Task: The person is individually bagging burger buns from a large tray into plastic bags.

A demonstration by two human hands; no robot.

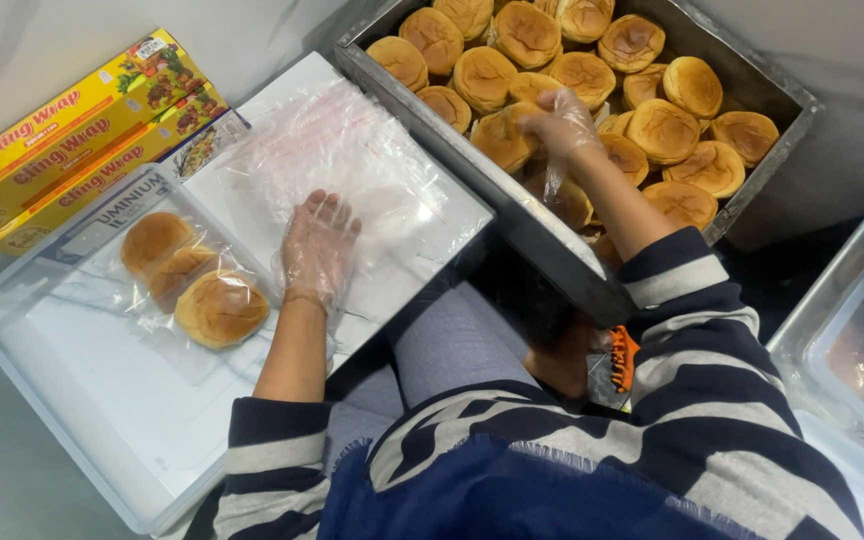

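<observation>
— Where are the hands?

— The left hand [318, 245], in a thin clear glove, lies open and flat on a stack of clear plastic bags [352, 170]. The right hand [562, 125] closes on a bun [505, 133] in the metal tray [512, 215].

— Anything packed?

— A bagged set of buns [192, 275] (three) lies in the white bin [72, 400], just left.

head camera, steep downward view, close over lap
</observation>
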